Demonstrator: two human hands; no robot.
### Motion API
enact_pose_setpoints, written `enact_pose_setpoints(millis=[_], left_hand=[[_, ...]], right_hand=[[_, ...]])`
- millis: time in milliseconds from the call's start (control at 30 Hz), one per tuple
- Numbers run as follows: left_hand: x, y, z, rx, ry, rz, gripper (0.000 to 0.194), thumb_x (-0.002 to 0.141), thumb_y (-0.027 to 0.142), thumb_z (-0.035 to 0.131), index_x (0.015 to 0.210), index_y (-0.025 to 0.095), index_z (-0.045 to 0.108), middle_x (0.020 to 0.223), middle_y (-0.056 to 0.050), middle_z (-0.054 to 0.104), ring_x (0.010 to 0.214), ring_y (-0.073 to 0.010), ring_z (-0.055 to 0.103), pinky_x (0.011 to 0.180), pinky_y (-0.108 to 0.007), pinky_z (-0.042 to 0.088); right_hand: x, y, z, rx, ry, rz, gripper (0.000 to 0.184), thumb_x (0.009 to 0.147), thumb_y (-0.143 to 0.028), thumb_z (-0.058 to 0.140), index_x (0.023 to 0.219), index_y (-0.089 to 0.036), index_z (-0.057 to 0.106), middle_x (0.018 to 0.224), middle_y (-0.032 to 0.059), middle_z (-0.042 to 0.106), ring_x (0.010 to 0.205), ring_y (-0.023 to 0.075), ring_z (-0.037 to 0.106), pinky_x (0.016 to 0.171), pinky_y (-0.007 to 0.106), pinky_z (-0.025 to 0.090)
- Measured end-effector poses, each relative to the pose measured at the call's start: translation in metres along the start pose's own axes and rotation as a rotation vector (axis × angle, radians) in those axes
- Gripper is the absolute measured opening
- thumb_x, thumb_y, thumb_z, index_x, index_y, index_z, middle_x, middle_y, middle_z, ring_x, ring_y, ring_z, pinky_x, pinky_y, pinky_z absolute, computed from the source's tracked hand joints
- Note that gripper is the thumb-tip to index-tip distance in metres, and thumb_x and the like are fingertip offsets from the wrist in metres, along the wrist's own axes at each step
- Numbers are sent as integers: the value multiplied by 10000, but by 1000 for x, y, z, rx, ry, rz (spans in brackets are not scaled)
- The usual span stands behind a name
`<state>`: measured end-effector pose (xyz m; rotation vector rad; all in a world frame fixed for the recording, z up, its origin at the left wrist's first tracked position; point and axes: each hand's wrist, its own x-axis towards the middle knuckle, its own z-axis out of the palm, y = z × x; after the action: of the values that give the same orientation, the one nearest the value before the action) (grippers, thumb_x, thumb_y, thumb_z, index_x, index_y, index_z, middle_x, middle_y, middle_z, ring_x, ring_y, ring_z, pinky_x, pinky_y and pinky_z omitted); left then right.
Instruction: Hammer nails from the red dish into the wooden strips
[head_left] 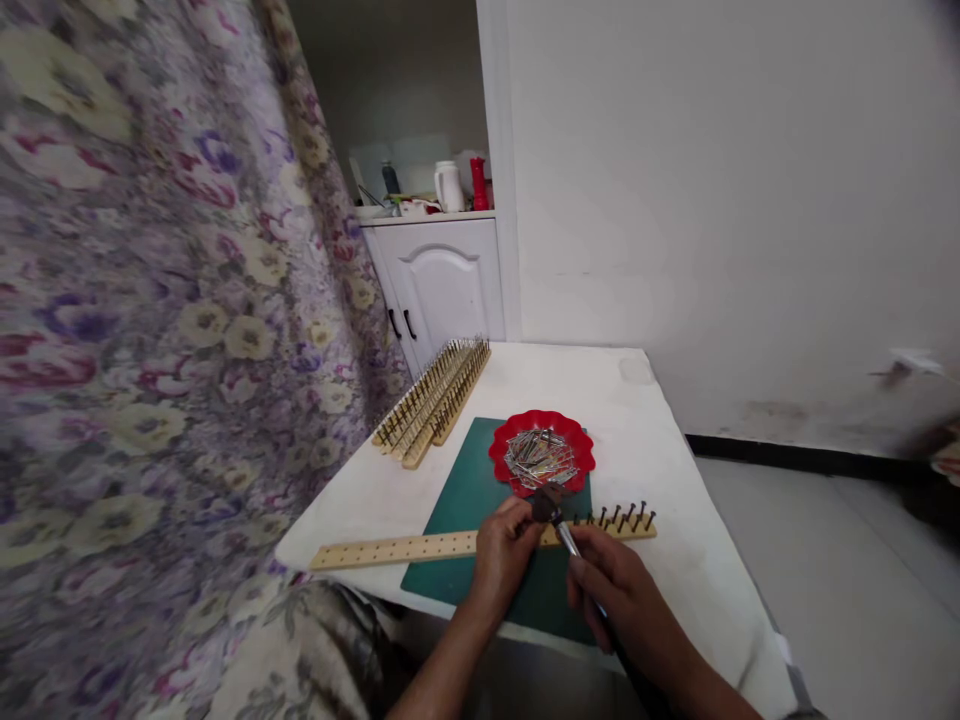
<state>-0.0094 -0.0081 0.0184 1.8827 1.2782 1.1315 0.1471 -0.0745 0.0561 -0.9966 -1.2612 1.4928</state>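
My right hand point(611, 585) is closed around the handle of a hammer point(566, 537). The hammer's dark head is over a long, pale wooden strip point(405, 550), right beside the fingers of my left hand point(504, 545). Those fingers are pinched together at the strip; whatever they grip is hidden. Dark nails point(630, 517) stand upright in the strip's right end, while its left part shows rows of small holes. Under the strip lies a green cutting mat point(457, 500). A red scalloped bowl point(496, 450) holding many loose silvery nails point(540, 455) sits just beyond my hands.
Several wooden strips full of upright nails point(435, 400) lie at the table's far left. A white cover drapes the table point(600, 385). Floral curtain point(187, 300) hangs at left. Behind stands a white cabinet point(446, 280) with a white jug point(448, 187) on top.
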Motion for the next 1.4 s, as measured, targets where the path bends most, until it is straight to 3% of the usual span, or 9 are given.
enact_pose_setpoints(millis=[533,867,967,1067,1267,1400], left_hand=[[0,1,-1,20,-4,-19,157,763,163,535,612,159,578,695,4,546,668,-123,506,600,-201,349],[6,6,-21,64,-32,-2,136,806,201,521,752,176,643,751,-16,587,705,-145,550,635,-226,387],[23,8,-28,126,-16,16,139,823,231,512,768,175,627,760,-16,607,710,-146,554,648,-232,388],[55,10,-25,245,-45,30,115,813,216,514,794,173,620,753,-14,627,677,-143,549,626,-232,379],[130,3,12,536,-118,-77,106,787,222,549,762,176,642,809,-55,678,783,-185,591,673,-258,388],[156,-8,30,567,-95,-124,71,727,228,620,724,159,637,769,-82,670,790,-222,597,673,-284,387]], right_hand=[[-1,2,2,15,3,14,255,889,-370,485,1050,-172,480,614,-66,561,272,6,361,285,123,208],[-2,-13,-24,107,165,-78,290,873,-402,520,1046,-171,493,622,-54,567,282,14,380,303,140,216],[-1,-17,-33,131,208,-114,281,877,-394,519,1042,-167,501,634,-47,577,291,15,386,310,144,232],[1,-17,-37,138,230,-120,282,879,-387,522,1051,-164,507,632,-47,577,300,18,395,313,145,252],[1,-17,-36,154,211,-119,287,872,-394,526,1037,-159,510,626,-49,574,280,11,389,298,138,226],[1,-20,-38,158,203,-115,292,872,-405,520,1029,-159,508,628,-49,571,280,10,386,295,135,217]])
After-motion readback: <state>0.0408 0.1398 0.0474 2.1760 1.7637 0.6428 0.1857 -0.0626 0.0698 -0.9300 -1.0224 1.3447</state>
